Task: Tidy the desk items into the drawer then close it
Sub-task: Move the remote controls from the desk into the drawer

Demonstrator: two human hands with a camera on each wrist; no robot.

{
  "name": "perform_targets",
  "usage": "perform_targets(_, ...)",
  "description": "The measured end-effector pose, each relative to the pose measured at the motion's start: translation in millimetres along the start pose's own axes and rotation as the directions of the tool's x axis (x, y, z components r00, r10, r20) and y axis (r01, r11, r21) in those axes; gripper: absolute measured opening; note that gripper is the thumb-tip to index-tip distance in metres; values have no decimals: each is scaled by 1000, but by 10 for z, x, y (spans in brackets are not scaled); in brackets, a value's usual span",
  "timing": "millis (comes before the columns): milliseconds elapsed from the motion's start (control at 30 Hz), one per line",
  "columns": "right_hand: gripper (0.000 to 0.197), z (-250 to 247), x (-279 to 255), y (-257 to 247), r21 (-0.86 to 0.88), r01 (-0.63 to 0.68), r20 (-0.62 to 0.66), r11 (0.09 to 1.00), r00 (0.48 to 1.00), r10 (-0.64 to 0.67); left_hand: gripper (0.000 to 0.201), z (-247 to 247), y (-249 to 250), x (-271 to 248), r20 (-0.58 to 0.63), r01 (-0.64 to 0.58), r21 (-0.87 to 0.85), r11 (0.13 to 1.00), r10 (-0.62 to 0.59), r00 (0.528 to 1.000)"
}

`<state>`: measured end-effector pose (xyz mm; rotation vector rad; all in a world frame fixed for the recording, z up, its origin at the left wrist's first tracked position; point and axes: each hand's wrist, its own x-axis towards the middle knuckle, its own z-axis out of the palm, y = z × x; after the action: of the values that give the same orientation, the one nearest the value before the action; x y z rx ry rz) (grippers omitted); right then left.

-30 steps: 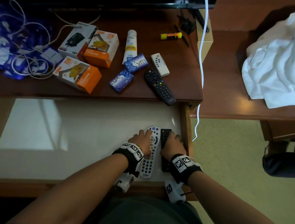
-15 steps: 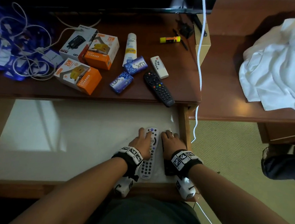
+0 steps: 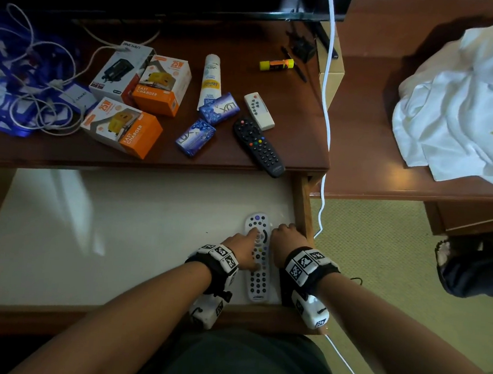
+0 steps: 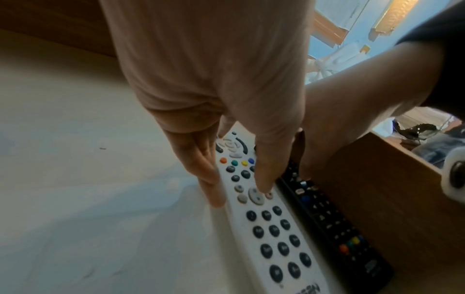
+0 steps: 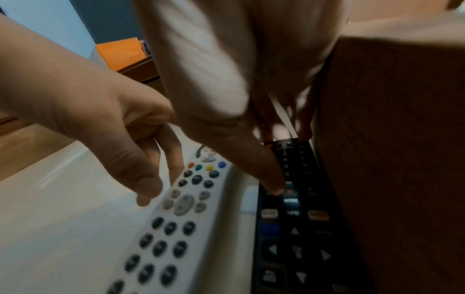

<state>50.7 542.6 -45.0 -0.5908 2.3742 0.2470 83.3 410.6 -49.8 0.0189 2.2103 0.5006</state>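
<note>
Four remotes [image 3: 258,255] – three charger boxes [image 3: 123,131], two soap bars [image 3: 195,137], one tube [image 3: 211,80].

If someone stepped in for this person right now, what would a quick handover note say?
Left hand: straight fingers rest on the white remote in the open drawer.
Right hand: fingers rest on the black remote lying beside it, against the drawer's right wall.
Done: those two remotes are in.
Left: on the desk, another black remote, small white remote, two soap bars, three charger boxes, tube, marker; then close the drawer.
</note>
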Motion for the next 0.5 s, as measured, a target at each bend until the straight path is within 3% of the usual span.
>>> perform_targets(133,34,-70,-6,7,45,-3,27,999,1000,2,79,-14,152,13,70,-28,-74,997,34,997)
perform_targets(300,34,-56,-70,-12,130,-63,2,990,998,63,61,-77,164,-39,150,-83,60,995,73,986)
perform_targets(500,31,-65,-100,-22,350,-121,-14,929,991,134,65,-84,51,-74,163,-130,41,991,122,979)
